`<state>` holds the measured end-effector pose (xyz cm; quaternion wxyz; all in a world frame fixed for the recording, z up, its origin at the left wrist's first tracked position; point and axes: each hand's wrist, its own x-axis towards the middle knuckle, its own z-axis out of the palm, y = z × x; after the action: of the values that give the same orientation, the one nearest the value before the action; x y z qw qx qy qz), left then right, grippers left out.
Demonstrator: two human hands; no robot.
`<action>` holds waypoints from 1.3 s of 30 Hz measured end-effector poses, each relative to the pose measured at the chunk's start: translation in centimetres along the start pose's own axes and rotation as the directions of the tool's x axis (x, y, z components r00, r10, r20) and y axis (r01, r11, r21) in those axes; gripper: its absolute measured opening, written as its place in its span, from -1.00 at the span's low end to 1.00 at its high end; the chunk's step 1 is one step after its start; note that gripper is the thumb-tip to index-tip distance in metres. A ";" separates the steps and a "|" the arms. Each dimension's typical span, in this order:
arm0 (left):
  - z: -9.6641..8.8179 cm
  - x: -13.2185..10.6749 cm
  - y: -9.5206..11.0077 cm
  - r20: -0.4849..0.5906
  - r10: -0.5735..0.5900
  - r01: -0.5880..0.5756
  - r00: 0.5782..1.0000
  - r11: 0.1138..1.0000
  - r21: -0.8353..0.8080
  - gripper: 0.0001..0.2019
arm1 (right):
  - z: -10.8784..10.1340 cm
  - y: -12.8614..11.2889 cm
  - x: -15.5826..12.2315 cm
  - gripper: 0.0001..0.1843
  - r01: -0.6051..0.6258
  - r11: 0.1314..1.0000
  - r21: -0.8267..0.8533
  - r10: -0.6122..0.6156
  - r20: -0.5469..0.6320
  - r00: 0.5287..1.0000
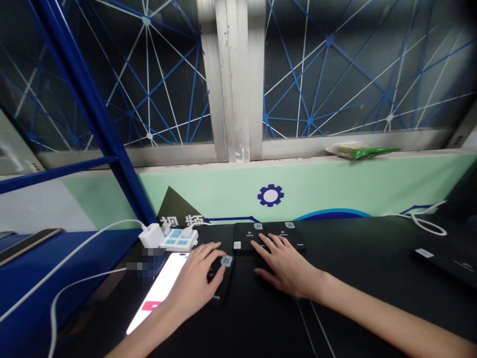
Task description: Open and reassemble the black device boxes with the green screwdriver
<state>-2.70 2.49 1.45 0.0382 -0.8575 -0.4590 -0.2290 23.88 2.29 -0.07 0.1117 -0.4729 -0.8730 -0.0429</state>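
Observation:
My left hand [199,273] lies over a flat black box [225,286] with a square code sticker, its fingers spread and the thumb along the top. The palm hides much of that box. Beside the same hand, a phone [164,286] with a bright white screen and a red patch lies at a slant. My right hand [290,263] is open, its fingertips at the near edges of two more flat black boxes standing side by side against the wall, the left box [244,234] and the right box [296,238]. Each carries a code sticker at its top corner.
A white power strip [181,239] with a plugged-in charger [152,235] sits back left, trailing white cables. Another black box [447,266] lies far right, below a white cable [428,223]. A blue metal post [97,119] rises at left. A green packet [361,150] rests on the windowsill.

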 end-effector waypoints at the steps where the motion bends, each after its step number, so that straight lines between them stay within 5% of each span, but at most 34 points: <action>1: 0.2 -0.1 -0.2 0.026 0.005 -0.004 1.000 1.000 -0.015 -0.76 | 0.0 0.0 0.0 -0.29 -0.001 1.000 -0.008 0.001 0.000 1.000; 7: -0.1 -0.3 0.1 0.181 0.006 0.021 0.984 0.989 -0.147 -0.71 | 0.2 0.0 0.1 -0.30 0.007 0.999 -0.038 -0.007 -0.015 1.000; 17: -0.5 -0.5 1.8 0.235 0.079 -0.035 0.969 0.982 -0.184 -0.60 | -0.1 -0.1 0.2 -0.32 0.017 0.995 -0.095 -0.018 -0.003 1.000; 31: 0.1 -0.5 1.3 0.170 0.065 -0.006 0.983 0.946 -0.325 -0.61 | 0.4 0.2 0.2 -0.33 0.025 0.995 -0.102 -0.026 -0.007 1.000; 39: 0.7 -0.9 3.1 0.153 0.004 0.046 0.988 0.945 -0.323 -0.65 | 0.3 0.2 0.2 -0.35 0.022 0.994 -0.106 -0.022 0.001 1.000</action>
<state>-0.38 0.24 0.87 -0.1410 -0.8621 -0.4256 -0.2362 23.84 2.62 -0.30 0.0858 -0.4687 -0.8745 -0.0903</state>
